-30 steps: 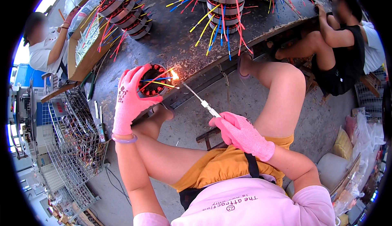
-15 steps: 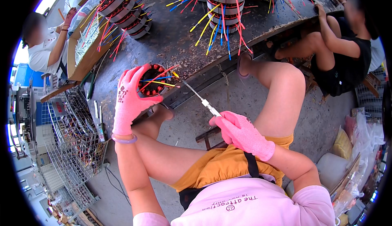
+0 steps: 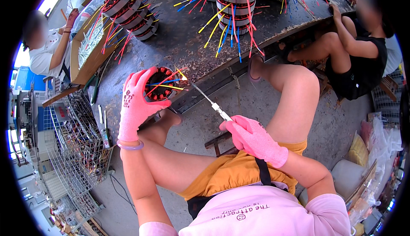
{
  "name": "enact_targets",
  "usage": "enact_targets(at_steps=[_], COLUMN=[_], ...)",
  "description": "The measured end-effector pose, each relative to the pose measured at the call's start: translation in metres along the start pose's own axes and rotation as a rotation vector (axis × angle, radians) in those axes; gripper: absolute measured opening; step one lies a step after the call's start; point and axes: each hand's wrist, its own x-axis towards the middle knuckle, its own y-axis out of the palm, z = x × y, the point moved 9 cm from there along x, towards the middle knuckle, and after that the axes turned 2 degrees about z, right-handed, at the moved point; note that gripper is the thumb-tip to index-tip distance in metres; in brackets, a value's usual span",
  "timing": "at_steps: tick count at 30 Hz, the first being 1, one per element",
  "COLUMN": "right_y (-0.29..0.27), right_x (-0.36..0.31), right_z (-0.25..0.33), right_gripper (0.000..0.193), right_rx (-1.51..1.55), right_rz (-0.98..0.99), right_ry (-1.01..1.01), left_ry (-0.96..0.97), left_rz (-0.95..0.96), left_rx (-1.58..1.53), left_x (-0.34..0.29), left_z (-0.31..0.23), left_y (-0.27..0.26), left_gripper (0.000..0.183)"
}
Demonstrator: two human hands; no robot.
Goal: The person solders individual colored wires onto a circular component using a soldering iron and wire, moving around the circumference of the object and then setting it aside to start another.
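Observation:
My left hand, in a pink glove, is wrapped round the side of a motor stator near the table's front edge. The stator has a ring of red-topped windings, with red, blue and yellow leads pointing right. My right hand, also gloved in pink, is closed round a slim torch-like tool with a white collar and a thin metal tube. The tube's tip points up-left at the leads, a short distance off. A bright yellow-white spot, apparently a flame, glows at the lead ends. The tool's rear is hidden in my palm.
Stacked stators with splayed coloured leads stand on the dark worn table; another stack leans at left. A cardboard box holds pale tubes. Wire baskets stand lower left. One person sits at left, another at right.
The bright spot at the lead ends has grown, and a yellow streak there now slants upward. The tool's tip has shifted very slightly; my left hand and the stator stay put.

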Motion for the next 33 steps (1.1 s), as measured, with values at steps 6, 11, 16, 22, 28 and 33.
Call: enact_targets(at_steps=[6,11,16,22,28,33], right_y=[0.0009,0.0007,0.0002,0.0005,-0.0003,-0.0004], right_x=[0.0013,0.0027,-0.0001,0.0015,0.0008,-0.0008], right_z=[-0.0007,-0.0011,-0.001,-0.0014,0.0002,0.0009], right_gripper=[0.036,0.036,0.035,0.035,0.036,0.036], right_rx=[0.011,0.001,0.048,0.052,0.039,0.016], right_rz=[-0.001,-0.004,-0.004,-0.001,-0.015,-0.003], right_ry=[0.011,-0.01,0.03,0.012,0.003,0.024], left_ry=[0.024,0.019,0.017,0.018,-0.001,0.006], left_rz=[0.007,0.01,0.011,0.01,0.016,0.007], left_rx=[0.019,0.026,0.019,0.03,0.023,0.026], left_x=[0.0001,-0.0005,-0.0002,-0.0002,-0.0006,-0.0018], left_z=[-0.0033,-0.0013,-0.0011,-0.0012,0.0002,0.0011], left_y=[0.0,0.0009,0.0014,0.0011,0.0021,0.0017], left_gripper=[0.089,0.089,0.089,0.09,0.09,0.09])
